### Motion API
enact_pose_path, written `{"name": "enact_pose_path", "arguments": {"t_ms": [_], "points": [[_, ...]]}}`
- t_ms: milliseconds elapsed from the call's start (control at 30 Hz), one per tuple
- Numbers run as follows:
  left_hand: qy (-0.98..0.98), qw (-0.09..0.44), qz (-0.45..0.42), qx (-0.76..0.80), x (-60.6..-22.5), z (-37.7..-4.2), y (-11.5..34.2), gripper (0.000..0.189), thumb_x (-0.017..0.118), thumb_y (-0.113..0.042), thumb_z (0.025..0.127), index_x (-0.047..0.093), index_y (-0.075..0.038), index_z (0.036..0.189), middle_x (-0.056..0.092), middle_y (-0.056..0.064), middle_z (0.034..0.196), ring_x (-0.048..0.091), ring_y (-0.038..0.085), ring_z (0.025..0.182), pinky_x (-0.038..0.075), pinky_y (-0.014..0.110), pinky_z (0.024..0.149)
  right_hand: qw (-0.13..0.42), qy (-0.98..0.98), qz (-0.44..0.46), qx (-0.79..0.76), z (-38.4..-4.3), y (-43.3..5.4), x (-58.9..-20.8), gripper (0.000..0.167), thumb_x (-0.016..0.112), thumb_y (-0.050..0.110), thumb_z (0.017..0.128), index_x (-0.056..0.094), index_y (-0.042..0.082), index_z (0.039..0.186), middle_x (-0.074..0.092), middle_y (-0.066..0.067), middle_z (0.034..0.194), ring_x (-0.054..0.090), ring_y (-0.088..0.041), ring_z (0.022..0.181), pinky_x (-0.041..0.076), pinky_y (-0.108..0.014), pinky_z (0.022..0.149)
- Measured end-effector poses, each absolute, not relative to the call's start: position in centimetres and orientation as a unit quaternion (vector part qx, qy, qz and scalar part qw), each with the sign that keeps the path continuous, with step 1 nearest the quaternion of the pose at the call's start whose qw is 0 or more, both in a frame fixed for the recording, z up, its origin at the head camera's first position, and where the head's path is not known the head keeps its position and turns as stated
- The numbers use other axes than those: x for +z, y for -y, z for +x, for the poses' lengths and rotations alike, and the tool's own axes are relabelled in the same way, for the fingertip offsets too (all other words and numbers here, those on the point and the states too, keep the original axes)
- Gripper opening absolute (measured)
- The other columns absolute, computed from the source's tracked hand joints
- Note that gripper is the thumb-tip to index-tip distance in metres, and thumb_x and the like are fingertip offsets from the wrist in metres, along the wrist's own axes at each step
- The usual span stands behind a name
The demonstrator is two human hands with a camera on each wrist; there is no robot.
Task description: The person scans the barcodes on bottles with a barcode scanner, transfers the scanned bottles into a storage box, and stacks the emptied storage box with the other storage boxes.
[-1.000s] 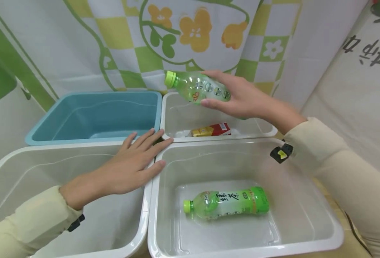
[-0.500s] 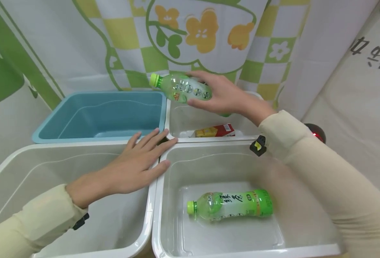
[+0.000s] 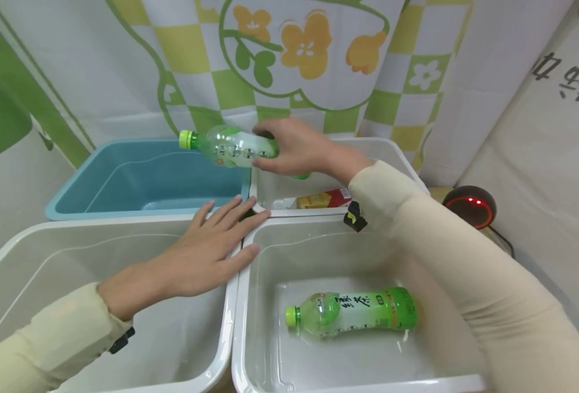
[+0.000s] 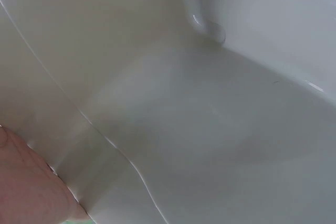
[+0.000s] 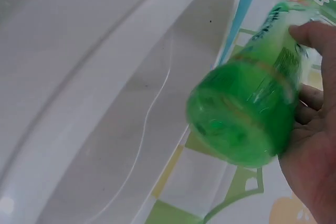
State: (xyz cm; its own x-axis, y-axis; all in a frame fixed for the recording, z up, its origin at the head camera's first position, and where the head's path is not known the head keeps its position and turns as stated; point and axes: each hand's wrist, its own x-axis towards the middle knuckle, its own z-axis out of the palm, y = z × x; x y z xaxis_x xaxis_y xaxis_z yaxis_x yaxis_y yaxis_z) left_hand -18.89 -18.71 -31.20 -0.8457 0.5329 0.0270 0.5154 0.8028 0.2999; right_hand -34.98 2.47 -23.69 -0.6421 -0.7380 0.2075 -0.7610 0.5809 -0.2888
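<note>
Green plastic bottle (image 3: 235, 146) (yellow-green cap on) is hanging sideways in the right hand (image 3: 296, 147), fingers and thumb gripping its pale label; cap is pointing left, sitting higher than the green base. It's spanning above the blue bin (image 3: 137, 185) and the rear white bin (image 3: 377, 150). Left hand (image 3: 201, 254) is resting where the front-left white bin (image 3: 227, 327) and front-right white bin (image 3: 239, 335) are meeting.

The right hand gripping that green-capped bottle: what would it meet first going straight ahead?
Past the bottle the right hand grips, the way looks free over the blue bin; the patterned curtain might come first, though depth is unclear.
</note>
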Motion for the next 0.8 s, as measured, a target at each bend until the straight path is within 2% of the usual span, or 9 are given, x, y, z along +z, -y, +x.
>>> {"name": "enact_pose_path", "arguments": {"t_ms": [167,500,600,700,800], "points": [[-0.95,0.028,0.274,0.147,-31.1,-18.8,18.6,0.06,0.033,-0.054,0.114,0.022,-0.035,0.17,0.01,0.002,0.181,0.004,0.034,0.169,-0.002,0.072,0.129,0.031,0.878,0.444,0.174,-35.3,-1.3,-23.6,0.054,0.072,0.036,0.102,0.063,0.006,0.145,0.068,-0.008,0.145,0.064,-0.021,0.134,0.049,-0.036,0.117],[-0.947,0.025,0.282,0.152,-31.5,-19.0,18.0,0.06,0.034,-0.052,0.114,0.024,-0.033,0.17,0.012,0.003,0.181,0.005,0.035,0.169,-0.001,0.072,0.129,0.019,0.88,0.448,0.155,-35.7,-0.5,-24.2,0.056,0.064,0.046,0.105,0.056,0.017,0.153,0.063,-0.004,0.152,0.06,-0.022,0.14,0.049,-0.042,0.117],[-0.947,0.024,0.283,0.152,-31.5,-19.0,17.9,0.06,0.034,-0.052,0.114,0.024,-0.033,0.17,0.011,0.002,0.181,0.005,0.034,0.169,-0.002,0.072,0.129,0.03,0.881,0.446,0.156,-35.7,-0.1,-24.2,0.057,0.062,0.049,0.105,0.056,0.019,0.153,0.062,-0.002,0.153,0.06,-0.02,0.14,0.05,-0.042,0.116],[-0.947,0.022,0.282,0.149,-31.4,-19.0,17.9,0.06,0.034,-0.053,0.114,0.024,-0.034,0.17,0.011,0.001,0.181,0.006,0.034,0.169,-0.001,0.071,0.129,0.047,0.884,0.44,0.152,-35.7,0.5,-24.0,0.058,0.059,0.053,0.106,0.054,0.021,0.155,0.058,0.001,0.158,0.056,-0.019,0.146,0.047,-0.041,0.119],[-0.948,0.023,0.282,0.149,-31.3,-18.9,17.8,0.06,0.035,-0.053,0.114,0.024,-0.034,0.17,0.011,0.002,0.181,0.006,0.033,0.169,-0.001,0.071,0.129,0.041,0.891,0.43,0.14,-35.7,1.1,-23.9,0.06,0.053,0.055,0.108,0.048,0.024,0.16,0.052,0.001,0.163,0.049,-0.02,0.152,0.044,-0.043,0.123]]}}
